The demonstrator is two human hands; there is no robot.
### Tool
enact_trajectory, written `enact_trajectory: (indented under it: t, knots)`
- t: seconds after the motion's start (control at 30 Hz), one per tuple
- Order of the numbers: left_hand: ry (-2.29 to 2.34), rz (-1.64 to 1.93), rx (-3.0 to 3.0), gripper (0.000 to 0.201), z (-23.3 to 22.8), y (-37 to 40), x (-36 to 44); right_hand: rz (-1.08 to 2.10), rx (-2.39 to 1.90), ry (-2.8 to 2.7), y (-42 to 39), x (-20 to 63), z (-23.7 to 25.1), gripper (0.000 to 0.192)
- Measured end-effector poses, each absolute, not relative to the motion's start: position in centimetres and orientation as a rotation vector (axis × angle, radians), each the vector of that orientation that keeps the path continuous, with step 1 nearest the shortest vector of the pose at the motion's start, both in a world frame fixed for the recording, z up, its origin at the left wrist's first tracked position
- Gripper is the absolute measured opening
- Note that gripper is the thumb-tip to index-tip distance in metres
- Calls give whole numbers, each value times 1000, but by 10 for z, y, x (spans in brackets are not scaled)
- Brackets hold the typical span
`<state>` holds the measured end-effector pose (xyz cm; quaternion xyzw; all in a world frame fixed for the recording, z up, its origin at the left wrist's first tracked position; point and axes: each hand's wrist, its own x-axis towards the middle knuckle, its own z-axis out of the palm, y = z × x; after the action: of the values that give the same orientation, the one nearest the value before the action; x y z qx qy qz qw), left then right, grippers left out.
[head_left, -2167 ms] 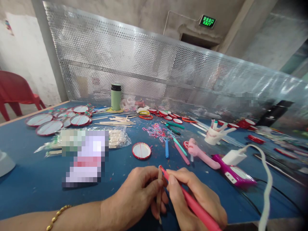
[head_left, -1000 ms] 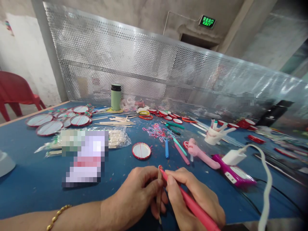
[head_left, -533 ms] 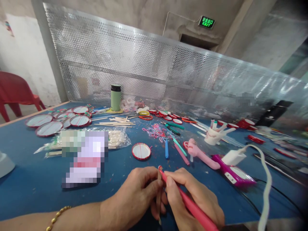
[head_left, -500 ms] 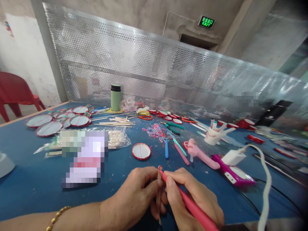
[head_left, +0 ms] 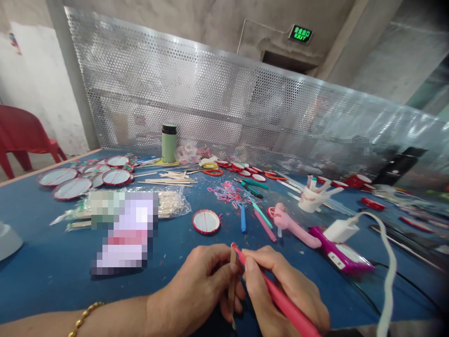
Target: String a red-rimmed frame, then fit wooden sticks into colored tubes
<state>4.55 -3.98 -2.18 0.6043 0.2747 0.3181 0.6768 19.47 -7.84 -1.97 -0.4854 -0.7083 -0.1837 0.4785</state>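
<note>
- Two hands meet at the near edge of the tabletop [head_left: 168, 260]; clock directions run from them, twelve straight ahead.
- One wooden stick [head_left: 232, 292] stands nearly upright in the left hand [head_left: 196, 281], whose grip is pinched on it; one gold bracelet [head_left: 84, 318] circles that wrist.
- One coral pen-like tool [head_left: 282, 299] sits in the right hand [head_left: 294, 288], its grip clamped round the shaft; the tip is at the stick's upper end, with contact too small to tell.
- One red-rimmed disc [head_left: 206, 221] lies alone at eleven o'clock, near the hands.
- Three more pen-like tools lie ahead: one blue tool [head_left: 243, 218] at twelve, one teal tool [head_left: 262, 214] and one rose tool [head_left: 265, 225] at one.
- One pair of pliers [head_left: 250, 187] lies farther off at twelve, beside a heap of small coloured loops [head_left: 226, 193], too many to count.
- One green bottle [head_left: 169, 147] stands upright at eleven, far back.
- Several larger discs [head_left: 58, 177] overlap at ten; their exact number is hidden.
</note>
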Motion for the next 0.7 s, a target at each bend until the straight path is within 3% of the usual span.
enact_trajectory:
  t: [0.7]
  knots:
    - [631, 693, 1309, 40, -21, -41, 46, -327, -1273, -1556, -79, 186, -24, 16]
